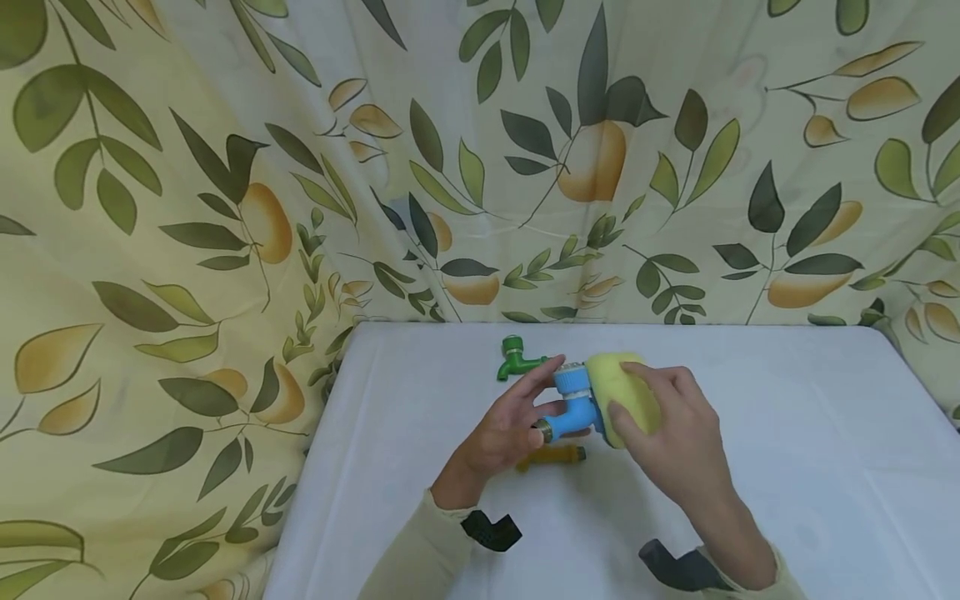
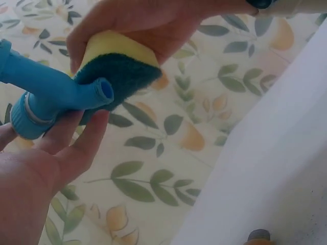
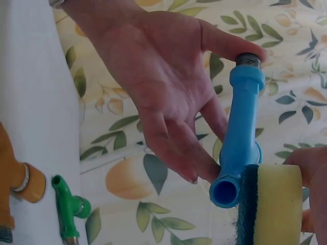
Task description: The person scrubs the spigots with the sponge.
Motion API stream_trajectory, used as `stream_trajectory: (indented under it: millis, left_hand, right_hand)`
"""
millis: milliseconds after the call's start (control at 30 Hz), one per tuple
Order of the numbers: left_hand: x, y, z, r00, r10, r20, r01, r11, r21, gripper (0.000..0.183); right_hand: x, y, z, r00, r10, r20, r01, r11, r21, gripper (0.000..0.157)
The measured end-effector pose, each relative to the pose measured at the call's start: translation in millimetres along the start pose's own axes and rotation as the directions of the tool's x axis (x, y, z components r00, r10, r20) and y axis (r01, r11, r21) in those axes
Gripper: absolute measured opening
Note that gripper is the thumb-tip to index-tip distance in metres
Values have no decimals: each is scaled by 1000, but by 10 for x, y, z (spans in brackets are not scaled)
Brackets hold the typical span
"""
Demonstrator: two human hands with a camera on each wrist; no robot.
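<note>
My left hand (image 1: 498, 433) holds a blue plastic tap (image 1: 579, 412) above the table, thumb on its threaded inlet and fingers against the other end. In the right wrist view the tap (image 3: 242, 117) points its open spout toward the camera. My right hand (image 1: 688, 437) grips a yellow sponge (image 1: 626, 392) with a dark green scouring side. That rough side lies against the tap near the spout, as the left wrist view shows with the sponge (image 2: 122, 74) behind the tap (image 2: 51, 87). Part of the right hand's fingers is hidden behind the sponge.
A green tap (image 1: 514, 360) lies on the white table (image 1: 787, 417) beyond my left hand. Nearer, an orange-yellow tap (image 1: 557, 455) lies under the hands, partly covered by the left one. A leaf-patterned curtain (image 1: 480, 167) hangs behind the table and along its left side.
</note>
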State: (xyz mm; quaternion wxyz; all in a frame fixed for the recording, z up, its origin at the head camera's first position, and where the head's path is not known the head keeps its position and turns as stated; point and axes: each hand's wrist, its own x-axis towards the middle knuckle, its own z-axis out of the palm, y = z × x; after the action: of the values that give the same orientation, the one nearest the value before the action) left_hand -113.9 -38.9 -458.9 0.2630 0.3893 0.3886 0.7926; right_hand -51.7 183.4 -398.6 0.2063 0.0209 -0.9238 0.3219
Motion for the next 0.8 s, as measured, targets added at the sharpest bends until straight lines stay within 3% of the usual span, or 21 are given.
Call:
stream_trajectory:
  millis: [233,400,567,800]
  left_hand:
    - [24,16,46,999,-17,-45,16,1000,-2,105]
    - [35,-8,50,998,8,-69,-7,1000,16,106]
    - [27,-17,44,998,25,-62,-22,998,52,106]
    - [21,-24,47,998,21,-62,-17,997,74,106]
  right_hand:
    - [-6,41,1,997,45,-62,-40,996,81,45]
    - [-54,16,42,999,-34,6,33,993,114,48]
    - [-63,-11,60,998,-52,-30,54,996,74,48]
    - [-76,-11,43,988,-149,-33,152,985,84,55]
